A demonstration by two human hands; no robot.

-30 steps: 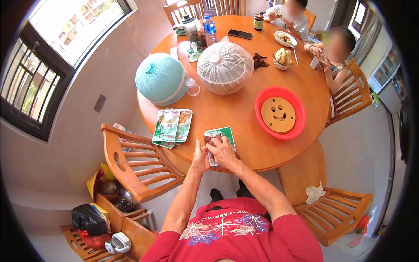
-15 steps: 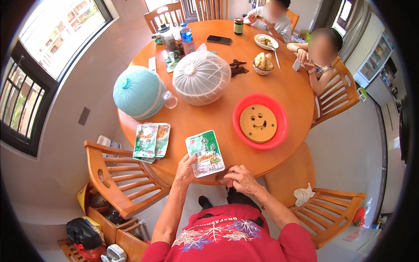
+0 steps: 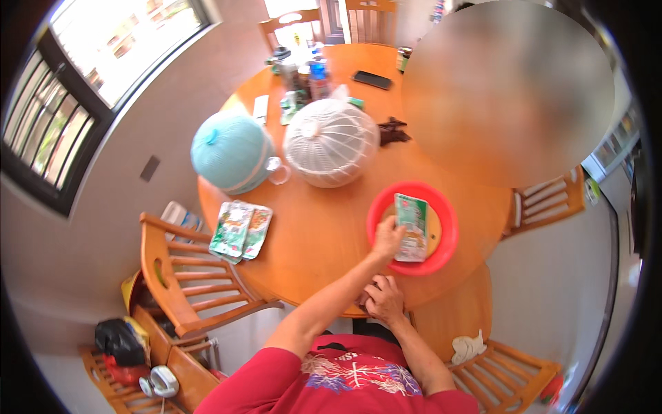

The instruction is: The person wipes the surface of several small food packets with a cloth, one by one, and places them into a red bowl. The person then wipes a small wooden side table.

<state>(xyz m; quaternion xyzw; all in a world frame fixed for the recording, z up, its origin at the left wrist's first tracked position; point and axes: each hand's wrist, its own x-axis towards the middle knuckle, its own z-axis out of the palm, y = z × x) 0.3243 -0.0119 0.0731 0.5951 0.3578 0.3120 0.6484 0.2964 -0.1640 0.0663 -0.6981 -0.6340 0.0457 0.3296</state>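
Observation:
My left hand reaches across to the right and grips a green-and-white food packet by its left side. The packet is over the red basin, covering much of a round tan disc with cut-out holes; I cannot tell whether they touch. At the table's near edge my right hand is closed with curled fingers; what they hold, if anything, is hidden. A few similar food packets overlap on the table at the left.
On the round wooden table stand a light-blue mesh food cover and a white one. Bottles and a black phone lie beyond them. Wooden chairs surround the table. A blurred patch hides the far right.
My left hand has carried the food packet rightward from the table's near side to over the red basin. My right hand stays by the table edge. The view has shifted slightly.

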